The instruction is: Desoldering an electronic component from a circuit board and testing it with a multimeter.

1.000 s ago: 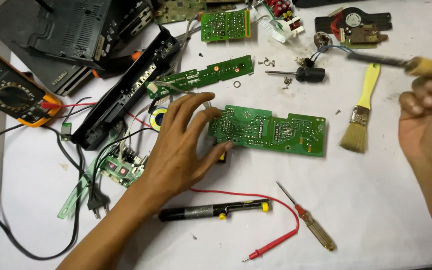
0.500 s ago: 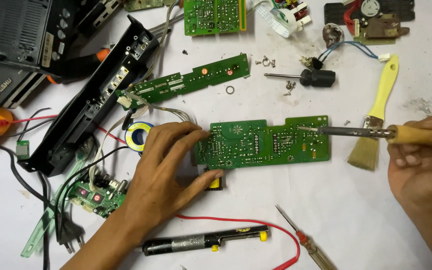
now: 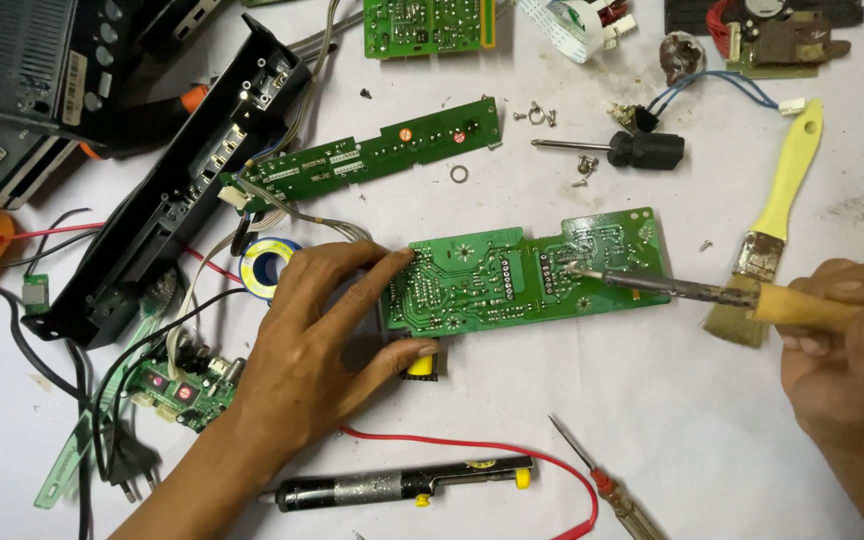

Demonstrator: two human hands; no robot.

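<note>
Steadying the green circuit board [image 3: 512, 280] at its left edge, the left hand [image 3: 302, 350] lay with fingers spread, thumb beneath. The right hand [image 3: 842, 350] was curled tight around a wooden-handled soldering iron [image 3: 712, 293], its tip touching the board's right half, near a yellow-handled brush [image 3: 767, 225] on the white table [image 3: 732, 440].

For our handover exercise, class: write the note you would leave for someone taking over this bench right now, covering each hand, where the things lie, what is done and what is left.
Left hand: flat on the table, fingers steadying the left end of the green board.
Right hand: grips the soldering iron by its wooden handle; the tip rests on the board's right half.
Nearby: solder reel beside the left hand, desoldering pump and screwdriver in front, brush to the right.
Done: board lies solder side up, iron placed.
Left: cannot tell which joints are finished.
</note>
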